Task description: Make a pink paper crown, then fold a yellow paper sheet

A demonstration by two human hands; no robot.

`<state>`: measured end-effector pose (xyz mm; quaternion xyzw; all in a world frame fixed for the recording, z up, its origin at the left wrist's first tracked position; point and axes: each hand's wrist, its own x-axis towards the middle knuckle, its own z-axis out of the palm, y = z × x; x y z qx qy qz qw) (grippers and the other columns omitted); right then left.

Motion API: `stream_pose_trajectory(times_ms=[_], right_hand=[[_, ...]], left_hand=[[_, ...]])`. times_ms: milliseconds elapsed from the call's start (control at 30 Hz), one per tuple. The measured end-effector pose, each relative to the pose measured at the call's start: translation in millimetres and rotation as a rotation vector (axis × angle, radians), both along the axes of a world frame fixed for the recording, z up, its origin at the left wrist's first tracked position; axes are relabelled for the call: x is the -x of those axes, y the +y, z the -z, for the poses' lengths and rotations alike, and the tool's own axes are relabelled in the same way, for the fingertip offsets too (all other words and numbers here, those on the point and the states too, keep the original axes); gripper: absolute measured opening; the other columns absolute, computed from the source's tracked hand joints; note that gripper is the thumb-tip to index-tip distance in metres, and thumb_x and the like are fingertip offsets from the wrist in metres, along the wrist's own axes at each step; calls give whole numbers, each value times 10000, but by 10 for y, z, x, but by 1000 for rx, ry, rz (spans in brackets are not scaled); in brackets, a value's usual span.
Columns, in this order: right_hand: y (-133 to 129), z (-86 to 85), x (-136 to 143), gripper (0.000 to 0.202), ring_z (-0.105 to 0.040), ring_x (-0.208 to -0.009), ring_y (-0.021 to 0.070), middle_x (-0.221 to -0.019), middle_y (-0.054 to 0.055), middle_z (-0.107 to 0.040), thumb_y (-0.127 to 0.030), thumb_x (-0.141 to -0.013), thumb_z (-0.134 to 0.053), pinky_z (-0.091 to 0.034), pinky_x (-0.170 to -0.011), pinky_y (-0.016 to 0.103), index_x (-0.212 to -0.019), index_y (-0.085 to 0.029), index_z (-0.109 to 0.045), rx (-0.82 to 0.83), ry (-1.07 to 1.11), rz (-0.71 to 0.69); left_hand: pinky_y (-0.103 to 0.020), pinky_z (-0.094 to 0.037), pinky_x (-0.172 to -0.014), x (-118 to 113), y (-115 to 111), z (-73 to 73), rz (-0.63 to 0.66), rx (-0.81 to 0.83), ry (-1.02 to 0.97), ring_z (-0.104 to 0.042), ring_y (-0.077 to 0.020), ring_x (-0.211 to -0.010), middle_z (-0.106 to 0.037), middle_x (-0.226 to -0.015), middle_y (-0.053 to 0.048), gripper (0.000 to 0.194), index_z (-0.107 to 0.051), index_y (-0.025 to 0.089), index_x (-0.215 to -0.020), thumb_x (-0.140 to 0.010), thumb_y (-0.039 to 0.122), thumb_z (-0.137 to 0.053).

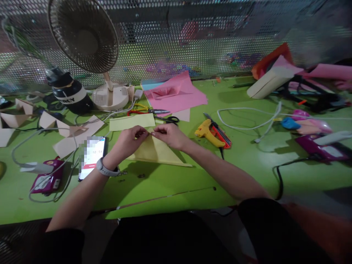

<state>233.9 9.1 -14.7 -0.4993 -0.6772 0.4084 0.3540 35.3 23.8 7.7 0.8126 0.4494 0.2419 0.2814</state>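
A folded sheet of yellow paper (158, 152), roughly triangular, is held just above the green table. My left hand (129, 140) pinches its top corner from the left, and a pale wristband circles that wrist. From the right, my right hand (171, 135) pinches the same corner, fingertips nearly touching those of the left. Behind the hands lies a flat strip of pale yellow paper (132, 122). Black-handled scissors (172, 119) rest just past my right hand. Close to my left forearm is a lit phone (93, 157).
A yellow glue gun (210, 134) lies to the right beside an orange-red tool (223, 136). Pink paper (178, 93) sits at the back, with a fan (110, 97) and a dark bottle (72, 96) to its left. Cables cross both sides near purple boxes (48, 176).
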Motion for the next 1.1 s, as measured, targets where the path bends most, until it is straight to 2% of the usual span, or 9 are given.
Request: stream_pose_trajectory(times_ms=[167, 333, 500, 700, 867, 1100], right_hand=[[-24, 38, 15, 300, -486, -632, 136, -663, 9, -608, -408, -867, -575, -335, -597, 262, -776, -151, -699, -34, -102, -7], [-35, 81, 14, 251, -514, -623, 141, -664, 14, -635, -331, -875, -564, -351, -590, 258, -766, -155, -705, -41, -143, 22], [-111, 65, 56, 242, -576, -651, 160, -733, 39, -696, -312, -907, -544, -397, -615, 266, -829, -167, -721, -105, -195, 41], [-217, 9, 91, 269, -660, -709, 198, -886, 78, -766, -302, -957, -514, -437, -660, 297, -996, -189, -755, -194, -370, 43], [-284, -18, 127, 334, -716, -875, 250, -1062, 114, -766, -282, -987, -461, -486, -759, 331, -1162, -182, -727, -248, -457, 35], [-301, 9, 133, 353, -720, -927, 249, -1087, 102, -764, -259, -994, -436, -525, -806, 346, -1207, -185, -707, -331, -505, 47]], left_hand=[[-248, -413, -609, -14, -18, 13, -8, -46, 68, -619, -156, -659, -739, -770, -45, 191, -712, 156, -875, -881, 238, -540], [-241, -377, -562, -43, -59, 38, -55, -103, 110, -610, -149, -610, -734, -751, -53, 215, -708, 156, -894, -917, 281, -534], [-269, -380, -587, -76, -104, 65, -72, -170, 225, -645, -187, -643, -751, -781, -80, 240, -714, 160, -892, -941, 279, -512], [-275, -399, -592, -92, -116, 80, -91, -170, 227, -665, -197, -662, -757, -795, -87, 235, -715, 159, -917, -951, 276, -515], [-286, -397, -583, -116, -199, 31, -77, -244, 346, -672, -207, -667, -758, -831, -108, 284, -707, 160, -941, -987, 290, -459], [-292, -364, -532, -161, -313, -41, -66, -301, 486, -680, -218, -656, -755, -846, -108, 276, -676, 154, -997, -1003, 250, -418]])
